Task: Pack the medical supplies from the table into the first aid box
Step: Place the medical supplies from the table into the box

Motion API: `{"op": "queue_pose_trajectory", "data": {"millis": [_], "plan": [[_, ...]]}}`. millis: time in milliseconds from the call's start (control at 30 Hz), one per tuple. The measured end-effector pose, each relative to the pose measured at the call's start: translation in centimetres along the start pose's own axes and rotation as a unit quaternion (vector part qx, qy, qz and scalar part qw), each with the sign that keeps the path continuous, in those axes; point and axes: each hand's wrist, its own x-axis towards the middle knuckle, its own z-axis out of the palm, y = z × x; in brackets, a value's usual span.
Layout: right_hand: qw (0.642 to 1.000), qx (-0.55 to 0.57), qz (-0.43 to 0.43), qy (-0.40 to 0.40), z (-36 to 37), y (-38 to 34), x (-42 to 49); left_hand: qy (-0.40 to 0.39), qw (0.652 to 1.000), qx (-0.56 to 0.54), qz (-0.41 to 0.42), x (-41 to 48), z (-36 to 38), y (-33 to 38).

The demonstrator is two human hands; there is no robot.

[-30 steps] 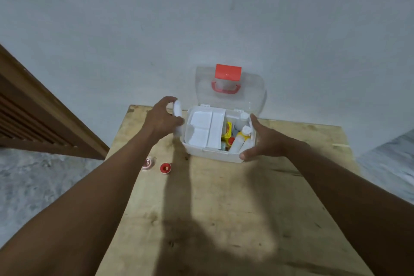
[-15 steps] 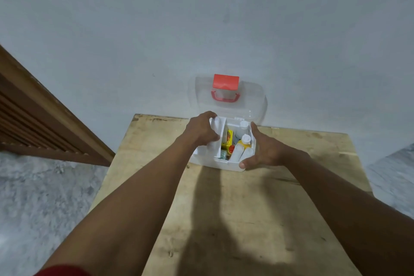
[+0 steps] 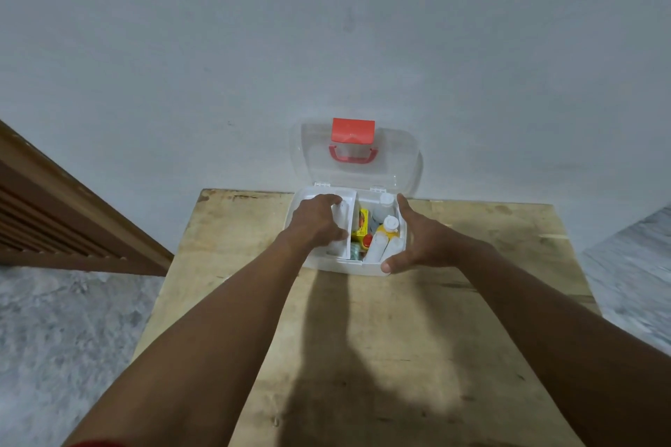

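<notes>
left grip [image 3: 316, 223] is clenched round the white bottle [image 3: 340, 219], right under it in the tray [image 3: 348, 197] of the first aid box [image 3: 345, 267], long axis pointing away from me, right grip [image 3: 421, 239] released, flat against the box's side

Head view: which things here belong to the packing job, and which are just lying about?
Job: white plastic first aid box, clear lid open; small white bottle gripped by the left hand over its tray; right hand against the box's side; yellow packet and capped white bottles inside.
Just there: wooden table, brown slatted wooden panel, pale wall, grey floor.
</notes>
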Motion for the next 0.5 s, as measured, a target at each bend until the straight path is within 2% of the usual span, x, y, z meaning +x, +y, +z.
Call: {"op": "queue_pose_trajectory", "data": {"millis": [500], "plan": [[1.000, 0.004, 0.002, 0.005, 0.09, 0.80, 0.50, -0.044, 0.998, 0.044, 0.003, 0.28, -0.27, -0.36]]}}
